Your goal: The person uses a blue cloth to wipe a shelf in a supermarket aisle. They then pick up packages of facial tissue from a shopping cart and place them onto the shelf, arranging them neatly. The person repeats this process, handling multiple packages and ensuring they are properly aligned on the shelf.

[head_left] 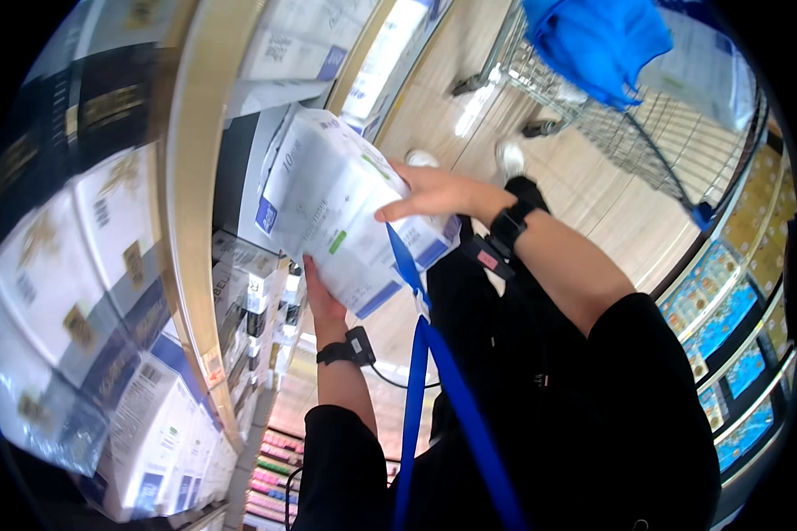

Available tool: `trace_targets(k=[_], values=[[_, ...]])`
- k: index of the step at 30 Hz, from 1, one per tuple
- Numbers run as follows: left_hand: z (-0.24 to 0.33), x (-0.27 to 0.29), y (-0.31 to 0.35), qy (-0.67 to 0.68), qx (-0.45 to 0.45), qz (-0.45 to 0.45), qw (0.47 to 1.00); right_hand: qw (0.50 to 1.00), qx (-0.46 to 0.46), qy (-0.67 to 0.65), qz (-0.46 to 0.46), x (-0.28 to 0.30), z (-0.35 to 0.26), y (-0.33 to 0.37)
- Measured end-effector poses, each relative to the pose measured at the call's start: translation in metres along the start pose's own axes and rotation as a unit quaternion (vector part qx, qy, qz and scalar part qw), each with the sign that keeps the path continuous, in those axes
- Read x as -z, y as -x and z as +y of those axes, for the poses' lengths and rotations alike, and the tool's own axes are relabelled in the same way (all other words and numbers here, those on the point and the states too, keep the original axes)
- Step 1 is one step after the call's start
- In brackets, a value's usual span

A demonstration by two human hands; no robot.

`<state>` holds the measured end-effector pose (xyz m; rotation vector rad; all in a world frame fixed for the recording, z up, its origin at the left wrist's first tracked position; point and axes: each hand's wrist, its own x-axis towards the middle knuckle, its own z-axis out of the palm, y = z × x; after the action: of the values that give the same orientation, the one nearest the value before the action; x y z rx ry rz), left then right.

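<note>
Both of my hands hold a large white tissue pack [323, 199] with blue corner labels and small green marks. It is tilted, and its far end reaches the grey shelf opening [246, 177]. My left hand [322, 294] supports the near left side; its palm and several fingertips are hidden behind the pack. My right hand [436, 192] lies over the right side, thumb across the top face and fingers wrapped round the far edge. A blue lanyard [413, 372] hangs from me and its upper end overlaps the pack.
A wooden shelf edge [189, 168] runs along the left, with white packs [155, 442] stacked beyond it. A wire shopping cart [607, 150] stands at the upper right, carrying a blue bag [598, 49] and a white package [704, 80]. Display racks [726, 327] line the right.
</note>
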<state>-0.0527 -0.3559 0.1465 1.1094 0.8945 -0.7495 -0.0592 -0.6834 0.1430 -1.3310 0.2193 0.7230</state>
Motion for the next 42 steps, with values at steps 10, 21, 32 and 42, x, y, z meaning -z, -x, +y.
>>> trace_targets(k=[10,21,32,42], values=[[-0.051,-0.061,0.143,-0.169,-0.111,-0.159,0.966,0.995,0.093,0.020,-0.011,0.052,-0.031,0.230],[-0.061,-0.299,0.324,-0.153,-0.375,-0.315,0.858,0.923,0.319,-0.028,0.213,0.116,-0.112,0.525],[-0.053,-0.503,0.414,-0.271,-0.464,-0.468,0.702,0.701,0.391,0.432,0.411,0.174,-0.255,0.719],[-0.057,-0.624,0.332,-0.343,-0.370,-0.551,0.664,0.766,0.258,0.333,0.486,0.248,-0.233,0.674]])
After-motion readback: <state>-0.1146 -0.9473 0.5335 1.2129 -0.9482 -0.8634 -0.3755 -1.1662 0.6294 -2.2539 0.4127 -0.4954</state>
